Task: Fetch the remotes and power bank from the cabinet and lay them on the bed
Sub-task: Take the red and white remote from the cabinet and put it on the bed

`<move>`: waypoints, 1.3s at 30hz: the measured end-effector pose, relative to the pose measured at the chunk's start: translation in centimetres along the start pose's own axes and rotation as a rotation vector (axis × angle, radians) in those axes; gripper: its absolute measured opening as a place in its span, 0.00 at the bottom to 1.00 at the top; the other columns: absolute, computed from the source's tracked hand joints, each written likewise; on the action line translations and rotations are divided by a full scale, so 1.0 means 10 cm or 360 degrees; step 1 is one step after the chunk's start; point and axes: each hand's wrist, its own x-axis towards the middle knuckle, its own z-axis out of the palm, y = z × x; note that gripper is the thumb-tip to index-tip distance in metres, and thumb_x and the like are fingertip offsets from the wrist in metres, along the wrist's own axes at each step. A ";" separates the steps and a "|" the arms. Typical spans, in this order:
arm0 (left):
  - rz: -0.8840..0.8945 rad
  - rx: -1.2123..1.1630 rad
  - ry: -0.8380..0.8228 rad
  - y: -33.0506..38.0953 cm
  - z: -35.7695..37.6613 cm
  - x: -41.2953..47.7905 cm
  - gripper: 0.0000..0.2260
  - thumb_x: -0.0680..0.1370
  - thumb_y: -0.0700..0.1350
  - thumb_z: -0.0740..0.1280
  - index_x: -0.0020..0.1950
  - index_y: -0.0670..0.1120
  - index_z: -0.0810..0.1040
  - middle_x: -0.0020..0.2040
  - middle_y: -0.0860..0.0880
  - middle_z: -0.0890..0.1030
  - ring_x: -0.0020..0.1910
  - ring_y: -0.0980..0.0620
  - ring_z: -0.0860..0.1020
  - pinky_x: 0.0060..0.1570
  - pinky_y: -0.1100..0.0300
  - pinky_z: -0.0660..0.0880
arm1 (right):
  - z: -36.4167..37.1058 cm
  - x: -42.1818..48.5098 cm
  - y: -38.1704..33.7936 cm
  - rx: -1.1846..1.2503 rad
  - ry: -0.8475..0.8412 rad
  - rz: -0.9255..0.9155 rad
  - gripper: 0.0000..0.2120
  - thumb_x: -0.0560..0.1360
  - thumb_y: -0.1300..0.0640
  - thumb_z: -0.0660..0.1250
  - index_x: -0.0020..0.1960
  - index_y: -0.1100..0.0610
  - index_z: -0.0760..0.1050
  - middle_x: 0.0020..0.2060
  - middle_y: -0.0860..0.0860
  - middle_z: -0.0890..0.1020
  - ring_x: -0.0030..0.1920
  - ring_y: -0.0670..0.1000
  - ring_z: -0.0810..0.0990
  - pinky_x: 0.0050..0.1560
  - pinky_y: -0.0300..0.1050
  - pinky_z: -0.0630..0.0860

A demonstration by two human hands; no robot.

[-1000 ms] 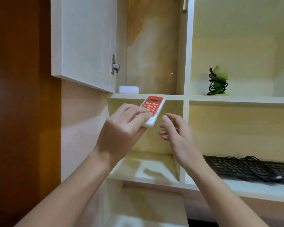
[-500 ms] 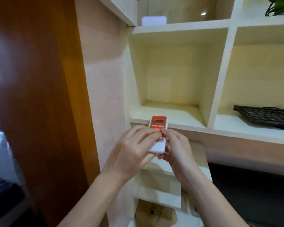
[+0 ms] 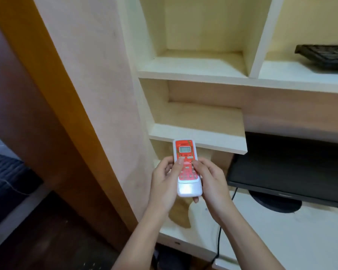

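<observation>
In front of the cabinet (image 3: 193, 133), the left hand (image 3: 165, 184) curls its fingers around the left edge of the red-and-white remote (image 3: 186, 166), held upright in the air below the shelves; the right hand (image 3: 211, 182) grips its right edge. Far right: monitor (image 3: 289, 168), keyboard (image 3: 326, 55).

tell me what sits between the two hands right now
The red and white remote lies between the left hand and right hand, gripped from both sides, display end pointing away, in the head view.
</observation>
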 end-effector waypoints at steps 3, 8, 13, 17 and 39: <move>-0.0142 -0.0010 0.0027 -0.24 0.17 -0.07 0.04 0.81 0.40 0.66 0.48 0.43 0.80 0.40 0.50 0.87 0.40 0.52 0.85 0.39 0.61 0.81 | -0.21 -0.05 0.17 0.0030 0.0051 0.0104 0.11 0.82 0.56 0.60 0.50 0.58 0.80 0.32 0.54 0.81 0.26 0.48 0.76 0.21 0.38 0.63; -0.0332 0.0018 -0.0035 -0.51 0.47 -0.20 0.05 0.81 0.42 0.66 0.53 0.44 0.81 0.44 0.49 0.87 0.43 0.52 0.86 0.45 0.59 0.81 | -0.57 -0.14 0.37 0.0148 0.0160 0.0230 0.11 0.82 0.57 0.60 0.53 0.59 0.80 0.39 0.53 0.85 0.36 0.48 0.83 0.29 0.38 0.75; -0.0399 0.0124 -0.0157 -0.71 0.70 -0.24 0.06 0.81 0.43 0.67 0.55 0.44 0.81 0.47 0.48 0.87 0.46 0.51 0.86 0.43 0.62 0.81 | -0.87 -0.25 0.48 0.0165 0.0292 0.0246 0.12 0.83 0.59 0.59 0.56 0.64 0.78 0.33 0.53 0.80 0.22 0.41 0.75 0.19 0.32 0.65; -0.0416 0.0203 -0.0344 -0.82 0.83 -0.25 0.05 0.81 0.43 0.66 0.54 0.44 0.80 0.44 0.51 0.87 0.43 0.55 0.86 0.39 0.65 0.80 | -0.99 -0.39 0.51 0.0273 0.0450 0.0247 0.12 0.83 0.61 0.57 0.56 0.67 0.76 0.26 0.48 0.78 0.19 0.41 0.72 0.18 0.31 0.64; -0.0717 0.0462 -0.2056 -1.37 1.59 -1.82 0.04 0.80 0.45 0.69 0.50 0.50 0.84 0.45 0.50 0.87 0.47 0.48 0.86 0.51 0.47 0.81 | -1.38 -2.55 1.10 0.0025 0.2190 0.0013 0.11 0.83 0.57 0.59 0.49 0.57 0.80 0.30 0.49 0.79 0.22 0.44 0.74 0.18 0.37 0.66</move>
